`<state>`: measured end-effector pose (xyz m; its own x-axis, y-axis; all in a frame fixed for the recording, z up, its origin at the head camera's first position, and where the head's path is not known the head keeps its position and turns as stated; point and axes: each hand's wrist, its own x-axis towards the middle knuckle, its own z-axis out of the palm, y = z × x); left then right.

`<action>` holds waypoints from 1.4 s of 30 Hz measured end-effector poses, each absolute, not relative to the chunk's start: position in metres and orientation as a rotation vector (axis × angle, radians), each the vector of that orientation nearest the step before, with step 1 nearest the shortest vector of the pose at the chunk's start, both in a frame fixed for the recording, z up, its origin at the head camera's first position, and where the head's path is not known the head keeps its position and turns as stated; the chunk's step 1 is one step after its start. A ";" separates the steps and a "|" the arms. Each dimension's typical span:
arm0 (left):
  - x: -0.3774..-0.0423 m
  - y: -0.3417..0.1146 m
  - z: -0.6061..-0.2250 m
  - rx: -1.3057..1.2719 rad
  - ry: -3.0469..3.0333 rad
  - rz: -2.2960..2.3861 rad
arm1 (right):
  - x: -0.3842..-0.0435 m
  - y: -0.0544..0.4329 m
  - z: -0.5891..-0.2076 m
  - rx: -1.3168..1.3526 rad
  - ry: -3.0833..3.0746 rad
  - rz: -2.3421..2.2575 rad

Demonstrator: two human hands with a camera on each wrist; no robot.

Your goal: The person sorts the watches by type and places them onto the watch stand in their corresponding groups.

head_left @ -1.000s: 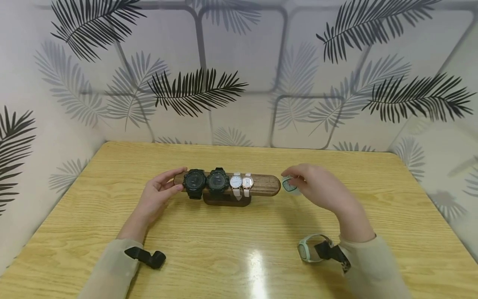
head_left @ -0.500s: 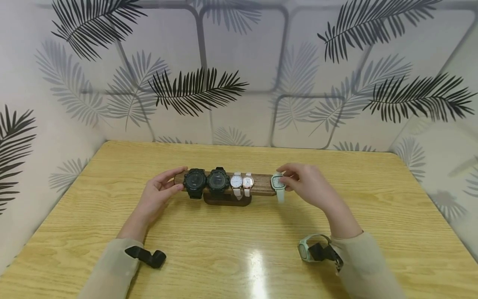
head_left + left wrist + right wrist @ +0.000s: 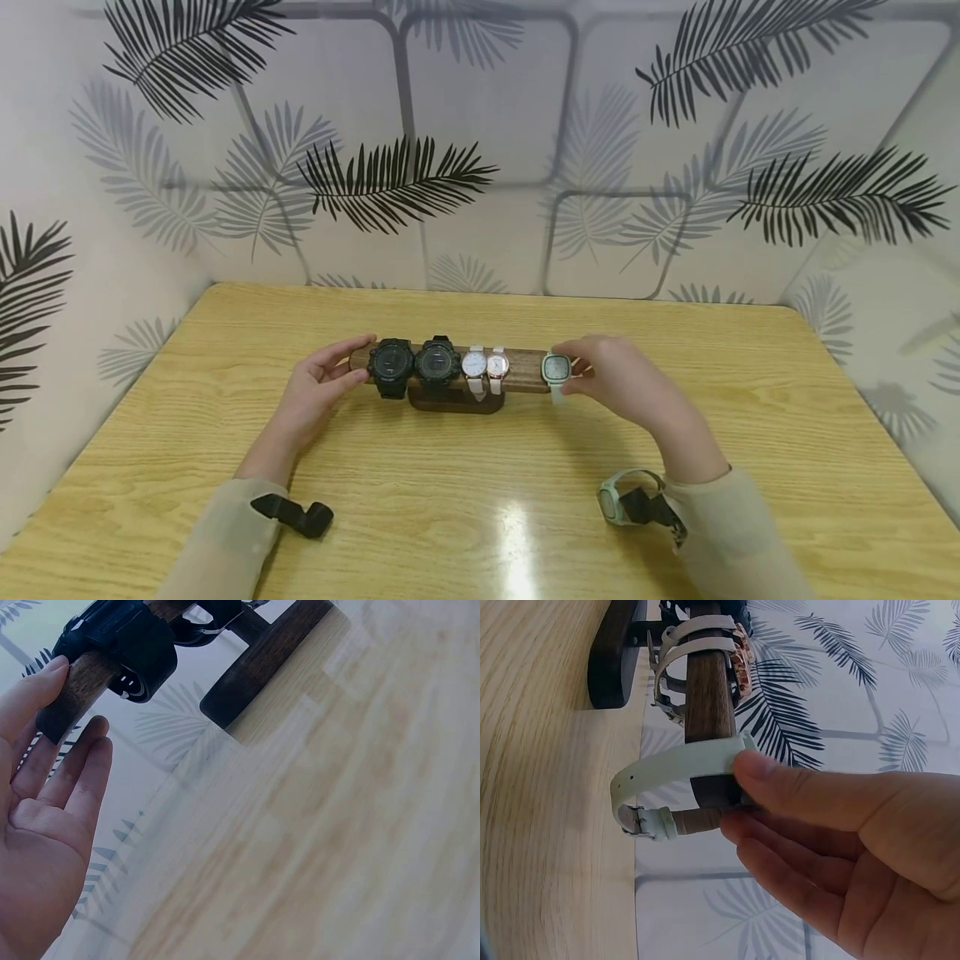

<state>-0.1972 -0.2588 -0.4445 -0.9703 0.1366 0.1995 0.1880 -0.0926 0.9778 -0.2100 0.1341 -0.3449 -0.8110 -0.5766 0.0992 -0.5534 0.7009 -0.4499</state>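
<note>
A wooden watch stand [image 3: 525,372] with a rounded crossbar stands near the middle of the table. My left hand [image 3: 306,392] holds the bar's left end, with the thumb on it in the left wrist view. At the other end my right hand [image 3: 626,379] pinches a mint green watch [image 3: 557,367] by its case. Its buckled strap [image 3: 682,761] loops around the bar end in the right wrist view. Two black digital watches [image 3: 392,362] sit on the left part of the bar. Two small white-strapped watches [image 3: 475,365] are at its middle.
Another pale green watch [image 3: 611,504] lies on the wooden table [image 3: 420,492], in front of my right forearm and partly overlapped by the black wrist mount [image 3: 651,507]. Behind the table rises a pale backdrop [image 3: 480,242] with a leaf pattern.
My right hand has moved left, bringing the mint green watch from beside the bar onto its right end. The fingers have shifted off the watch face. My left hand stays put.
</note>
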 end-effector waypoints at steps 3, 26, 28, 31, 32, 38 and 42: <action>-0.197 -0.259 -0.445 -0.374 -2.092 -2.268 | -0.209 0.134 -0.347 -1.020 2.906 -0.692; -0.195 -0.259 -0.444 -0.359 -2.116 -2.254 | -0.203 0.110 -0.359 -1.223 3.012 -0.604; -0.196 -0.258 -0.444 -0.361 -2.110 -2.259 | -0.202 0.108 -0.360 -1.226 3.018 -0.623; -0.196 -0.258 -0.444 -0.367 -2.101 -2.268 | -0.202 0.106 -0.363 -1.237 3.028 -0.640; -0.196 -0.258 -0.444 -0.368 -2.098 -2.269 | -0.201 0.105 -0.363 -1.236 3.033 -0.643; -0.197 -0.259 -0.444 -0.374 -2.091 -2.272 | -0.201 0.104 -0.364 -1.245 3.047 -0.647; -0.196 -0.258 -0.444 -0.384 -2.071 -2.289 | -0.201 0.108 -0.360 -1.207 3.018 -0.658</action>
<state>-0.1965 -0.2578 -0.4436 -0.9690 0.1417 0.2022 0.1870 -0.1133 0.9758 -0.2005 0.1075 -0.3605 -0.7218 -0.6228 0.3019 -0.6920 0.6588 -0.2952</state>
